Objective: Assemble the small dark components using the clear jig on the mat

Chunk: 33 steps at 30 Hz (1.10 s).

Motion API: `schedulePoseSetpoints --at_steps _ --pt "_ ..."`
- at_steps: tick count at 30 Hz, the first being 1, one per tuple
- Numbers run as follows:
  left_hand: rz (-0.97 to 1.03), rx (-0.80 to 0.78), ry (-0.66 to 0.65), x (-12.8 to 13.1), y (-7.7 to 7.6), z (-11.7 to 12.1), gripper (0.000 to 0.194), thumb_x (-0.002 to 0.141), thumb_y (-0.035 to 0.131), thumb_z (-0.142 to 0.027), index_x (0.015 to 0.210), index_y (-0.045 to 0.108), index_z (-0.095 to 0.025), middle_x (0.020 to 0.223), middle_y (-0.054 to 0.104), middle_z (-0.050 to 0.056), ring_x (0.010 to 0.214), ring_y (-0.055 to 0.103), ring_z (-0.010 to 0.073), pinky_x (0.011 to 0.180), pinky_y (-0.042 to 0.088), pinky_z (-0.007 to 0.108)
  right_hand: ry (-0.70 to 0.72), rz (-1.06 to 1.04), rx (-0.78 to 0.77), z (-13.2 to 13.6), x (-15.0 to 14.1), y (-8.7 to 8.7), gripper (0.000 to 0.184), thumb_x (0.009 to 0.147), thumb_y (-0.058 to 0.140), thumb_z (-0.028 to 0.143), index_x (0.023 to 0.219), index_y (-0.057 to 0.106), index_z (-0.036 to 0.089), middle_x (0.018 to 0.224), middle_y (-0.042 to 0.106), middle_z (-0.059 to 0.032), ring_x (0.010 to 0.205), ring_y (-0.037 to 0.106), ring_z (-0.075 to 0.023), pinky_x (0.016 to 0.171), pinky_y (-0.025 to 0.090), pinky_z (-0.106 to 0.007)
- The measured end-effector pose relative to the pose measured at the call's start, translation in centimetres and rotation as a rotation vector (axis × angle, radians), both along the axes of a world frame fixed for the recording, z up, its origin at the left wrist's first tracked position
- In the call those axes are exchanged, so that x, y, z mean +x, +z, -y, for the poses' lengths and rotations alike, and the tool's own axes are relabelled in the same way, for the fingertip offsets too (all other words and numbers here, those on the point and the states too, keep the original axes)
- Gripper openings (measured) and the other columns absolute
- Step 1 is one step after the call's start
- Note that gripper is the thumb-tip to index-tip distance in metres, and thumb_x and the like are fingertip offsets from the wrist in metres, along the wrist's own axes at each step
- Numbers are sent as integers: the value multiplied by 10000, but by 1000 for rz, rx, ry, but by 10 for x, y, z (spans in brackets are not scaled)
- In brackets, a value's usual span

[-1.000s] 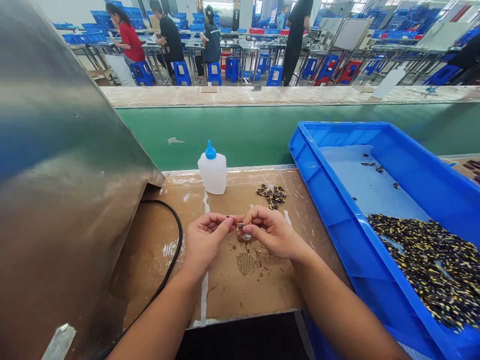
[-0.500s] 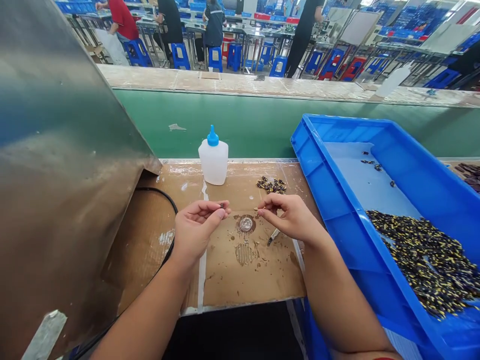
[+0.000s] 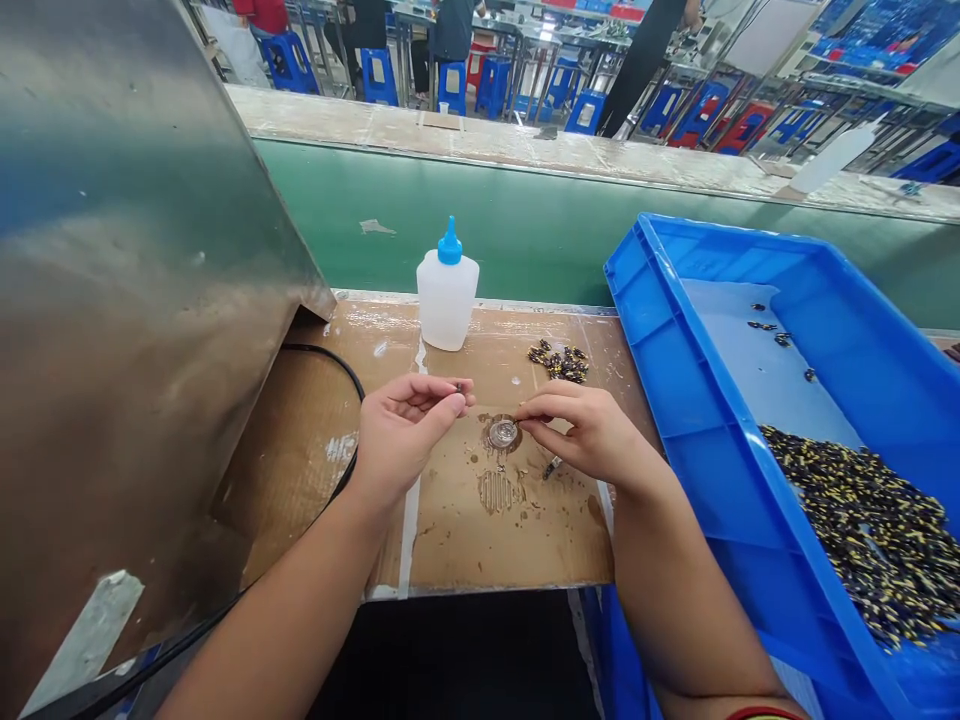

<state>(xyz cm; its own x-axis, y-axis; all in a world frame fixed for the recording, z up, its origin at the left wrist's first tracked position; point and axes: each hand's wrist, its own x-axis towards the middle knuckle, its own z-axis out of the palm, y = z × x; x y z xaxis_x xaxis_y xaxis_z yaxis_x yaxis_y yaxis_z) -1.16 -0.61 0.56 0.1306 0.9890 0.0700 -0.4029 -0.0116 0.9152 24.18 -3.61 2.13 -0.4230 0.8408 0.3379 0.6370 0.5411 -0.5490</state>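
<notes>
My left hand (image 3: 409,425) is closed, a small dark part (image 3: 459,388) pinched between thumb and fingertips; its kind is too small to tell. My right hand (image 3: 581,430) is closed in a pinch at the right rim of a small round clear dish (image 3: 502,432). Whatever its fingertips hold is tiny and mostly hidden. Beneath that hand lies a short tool with a dark tip (image 3: 553,467), partly covered. Behind the hands, a loose pile of small black-and-yellow parts (image 3: 559,361) rests on the cardboard. A white squeeze bottle (image 3: 448,300) with a blue nozzle stands upright to its left.
A blue crate (image 3: 679,400) at the right holds a heap of black-and-yellow parts (image 3: 862,530). On the left rises a metal housing (image 3: 150,300), with a black cable (image 3: 349,375) beside it. A green-sided ledge (image 3: 525,210) runs across the back; people sit beyond.
My right hand has come down and slightly left, its fingertips now at the dish's rim. The left hand keeps its pinch. The whole view has shifted a little.
</notes>
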Motion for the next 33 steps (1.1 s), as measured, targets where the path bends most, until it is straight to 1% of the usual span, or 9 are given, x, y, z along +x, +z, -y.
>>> schedulePoseSetpoints --at_steps 6,11,17,21,26,33 --pt "-29 7 6 -1 1 0 158 811 905 -243 854 777 -161 988 810 100 825 792 177 804 671 244 37 14 -5 1 -4 2 167 1057 632 200 1103 787 242 1018 761 -51 898 718 -185 777 576 -325" --pt "-39 7 9 0 3 1 160 815 900 -248 856 773 -160 983 810 97 819 788 176 809 673 256 41 22 5 1 -7 1 175 1066 627 191 1128 783 242 1046 754 -59 927 720 -189 808 577 -330" --pt "-54 -9 23 1 7 3 204 784 915 -285 840 770 -153 967 807 111 805 781 194 791 685 301 75 30 9 0 -10 1 227 1088 572 187 1130 787 250 1037 754 -66 923 718 -191 821 595 -330" --pt "-41 -7 28 1 8 2 198 781 915 -284 835 772 -158 953 805 106 800 778 190 783 684 295 69 31 7 0 -11 0 229 1093 566 185 1135 783 245 1035 750 -64 918 712 -187 822 594 -331" --pt "-58 -13 24 0 6 1 220 791 916 -308 853 768 -157 972 803 109 822 778 199 805 689 318 60 43 -4 0 -11 0 236 1099 558 200 1141 784 251 1041 749 -70 922 714 -193 813 594 -337" --pt "-28 -1 16 0 7 2 179 805 912 -273 844 780 -160 954 804 99 805 776 181 784 681 282 59 42 10 1 -11 1 225 1092 570 196 1131 787 242 1039 748 -70 915 720 -196 812 596 -342"
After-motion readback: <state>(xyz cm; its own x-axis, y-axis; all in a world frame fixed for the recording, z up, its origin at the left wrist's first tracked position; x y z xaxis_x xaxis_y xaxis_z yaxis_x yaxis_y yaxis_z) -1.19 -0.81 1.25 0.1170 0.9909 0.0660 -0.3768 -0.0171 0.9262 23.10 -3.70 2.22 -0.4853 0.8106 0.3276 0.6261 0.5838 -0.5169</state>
